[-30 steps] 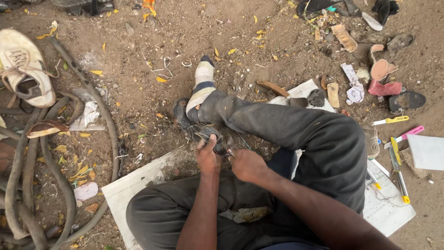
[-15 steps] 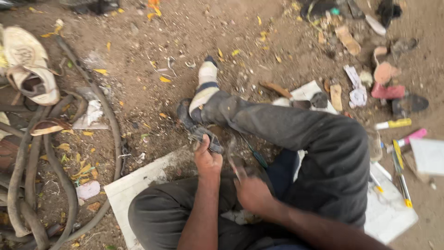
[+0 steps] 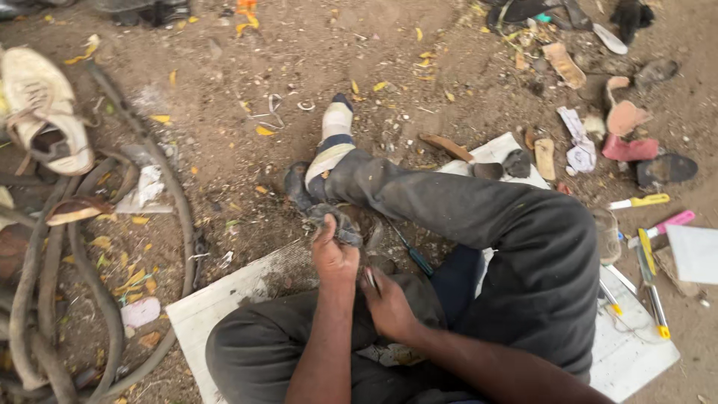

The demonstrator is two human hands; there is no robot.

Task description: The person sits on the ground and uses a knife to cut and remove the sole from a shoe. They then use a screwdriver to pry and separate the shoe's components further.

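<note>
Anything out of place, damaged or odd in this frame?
Yes. Cut soles and shoe scraps lie strewn over the dirt at upper right. A worn pale shoe sits on tangled hoses at left. The left hand grips a ragged dark piece.

A white board (image 3: 224, 310) lies on the dirt ground (image 3: 299, 60). Left of the board, thick hoses (image 3: 45, 314) curl, with a worn white shoe (image 3: 41, 105) at their far end. Right of the board sit a yellow-handled tool (image 3: 639, 201), a pink one (image 3: 673, 221) and cut sole scraps (image 3: 565, 66).
</note>
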